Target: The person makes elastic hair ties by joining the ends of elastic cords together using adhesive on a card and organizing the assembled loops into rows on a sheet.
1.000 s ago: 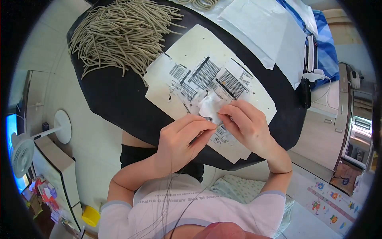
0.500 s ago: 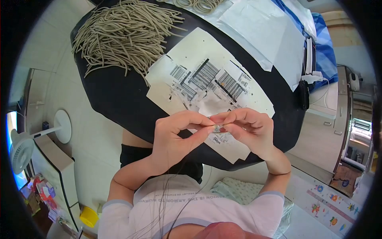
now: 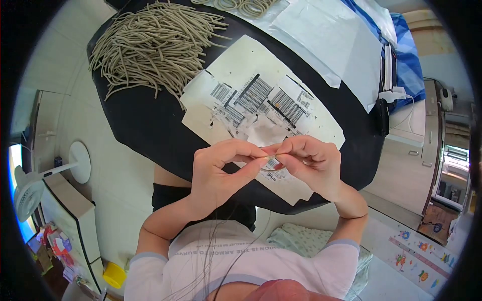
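Both hands meet over the lower part of a cream cardboard sheet covered with barcode labels. Thumb and fingers of my left hand pinch one end of a thin cord-like piece, which curves in a small loop below the fingertips. My right hand pinches the same piece close beside the left fingertips. The exact point where they grip it is too small to make out. A white scrap lies on the cardboard just above the fingers.
A large pile of beige cords covers the upper left of the black table. Coiled beige rings lie at the top edge. White plastic sheets are at the upper right, with a black object by the right edge.
Both hands have come closer together, fingertips now meeting. My right hand has moved off the white scrap, which stays on the cardboard. A curved loop now shows below the fingers.
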{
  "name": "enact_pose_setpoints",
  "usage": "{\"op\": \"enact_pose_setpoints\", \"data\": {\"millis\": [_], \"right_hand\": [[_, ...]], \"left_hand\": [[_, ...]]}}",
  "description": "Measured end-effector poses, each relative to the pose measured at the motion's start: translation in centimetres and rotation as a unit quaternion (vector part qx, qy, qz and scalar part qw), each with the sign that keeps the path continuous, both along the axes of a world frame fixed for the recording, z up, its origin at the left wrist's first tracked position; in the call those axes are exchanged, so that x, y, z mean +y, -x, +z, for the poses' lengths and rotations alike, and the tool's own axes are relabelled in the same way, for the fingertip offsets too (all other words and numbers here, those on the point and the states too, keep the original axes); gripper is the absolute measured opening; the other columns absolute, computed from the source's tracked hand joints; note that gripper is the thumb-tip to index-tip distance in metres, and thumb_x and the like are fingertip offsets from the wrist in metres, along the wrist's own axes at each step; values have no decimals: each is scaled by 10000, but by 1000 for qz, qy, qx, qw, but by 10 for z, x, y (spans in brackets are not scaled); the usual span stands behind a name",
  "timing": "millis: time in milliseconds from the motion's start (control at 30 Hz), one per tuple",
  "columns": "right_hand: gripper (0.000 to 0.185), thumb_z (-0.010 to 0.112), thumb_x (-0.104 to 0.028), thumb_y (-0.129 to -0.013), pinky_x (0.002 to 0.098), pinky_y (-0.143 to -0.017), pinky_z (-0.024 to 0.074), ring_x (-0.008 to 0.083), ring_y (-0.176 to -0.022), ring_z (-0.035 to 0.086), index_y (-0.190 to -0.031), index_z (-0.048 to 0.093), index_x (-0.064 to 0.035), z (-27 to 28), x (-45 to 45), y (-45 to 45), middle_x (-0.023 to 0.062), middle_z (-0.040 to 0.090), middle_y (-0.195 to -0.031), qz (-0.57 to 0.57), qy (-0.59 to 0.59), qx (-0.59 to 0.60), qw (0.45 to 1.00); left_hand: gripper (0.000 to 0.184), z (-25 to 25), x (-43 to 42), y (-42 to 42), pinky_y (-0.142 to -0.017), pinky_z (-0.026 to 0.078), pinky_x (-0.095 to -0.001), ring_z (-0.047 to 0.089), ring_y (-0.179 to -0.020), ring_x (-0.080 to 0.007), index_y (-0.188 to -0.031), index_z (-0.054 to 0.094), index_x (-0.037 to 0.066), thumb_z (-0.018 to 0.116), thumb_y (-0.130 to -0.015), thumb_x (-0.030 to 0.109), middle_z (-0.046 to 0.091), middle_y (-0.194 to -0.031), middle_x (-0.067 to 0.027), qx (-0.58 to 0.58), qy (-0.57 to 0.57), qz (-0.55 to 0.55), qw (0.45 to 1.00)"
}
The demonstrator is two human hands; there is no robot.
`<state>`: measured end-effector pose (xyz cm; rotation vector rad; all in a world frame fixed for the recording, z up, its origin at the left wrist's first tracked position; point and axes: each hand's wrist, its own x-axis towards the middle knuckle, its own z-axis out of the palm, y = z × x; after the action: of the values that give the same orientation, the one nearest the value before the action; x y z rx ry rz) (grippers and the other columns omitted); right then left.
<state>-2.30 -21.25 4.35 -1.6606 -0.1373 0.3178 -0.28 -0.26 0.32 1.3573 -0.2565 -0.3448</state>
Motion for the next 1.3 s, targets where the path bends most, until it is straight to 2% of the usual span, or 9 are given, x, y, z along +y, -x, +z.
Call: {"op": "enact_pose_setpoints", "data": {"millis": [1267, 1300], "right_hand": [[101, 617, 14, -925, 226, -737, 572, 90, -843, 685, -1022, 640, 32, -6, 7, 3, 82, 726, -1035, -25, 33, -47, 998], [111, 593, 40, -929, 258, -760, 586, 133, -899, 681, -1034, 628, 53, -5, 6, 2, 116, 712, -1042, -16, 40, -35, 998]], "left_hand": [[117, -1, 0, -2, -741, 541, -246, 694, -795, -133, -945, 707, -29, 709, -832, 1, 718, -906, -92, -12, 1, -1, 1000], [115, -2, 0, -3, -739, 540, -245, 692, -794, -133, -943, 706, -30, 708, -833, 2, 717, -906, -92, -18, 5, 1, 1000]]}}
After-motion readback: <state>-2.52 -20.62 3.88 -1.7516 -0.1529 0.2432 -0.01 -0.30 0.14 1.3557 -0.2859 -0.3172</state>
